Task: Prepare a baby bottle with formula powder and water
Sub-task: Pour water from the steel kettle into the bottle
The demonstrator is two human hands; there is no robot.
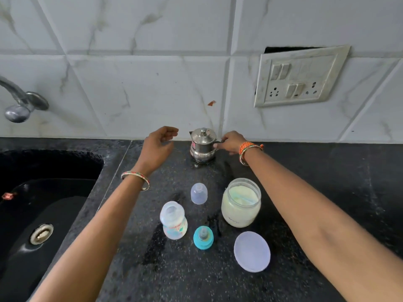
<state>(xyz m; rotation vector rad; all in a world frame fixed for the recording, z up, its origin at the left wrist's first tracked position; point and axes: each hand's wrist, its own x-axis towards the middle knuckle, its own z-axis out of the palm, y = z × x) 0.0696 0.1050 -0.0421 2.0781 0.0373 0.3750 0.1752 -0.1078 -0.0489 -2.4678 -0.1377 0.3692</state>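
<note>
A small steel kettle (202,144) with its lid on stands at the back of the black counter, against the wall. My right hand (230,142) grips its handle on the right side. My left hand (160,143) hovers just left of the kettle, fingers loosely curled, holding nothing. Nearer to me stands an open baby bottle (173,221) with pale powder inside. Beside it are its clear cap (198,193) and the teal nipple ring (203,237). An open jar of formula powder (241,202) has a scoop lying in it.
The jar's round translucent lid (251,251) lies flat on the counter (327,192) at front right. A black sink (41,210) with a steel drain fills the left side, with a tap (20,103) above it. A switch and socket plate (299,77) hangs on the tiled wall.
</note>
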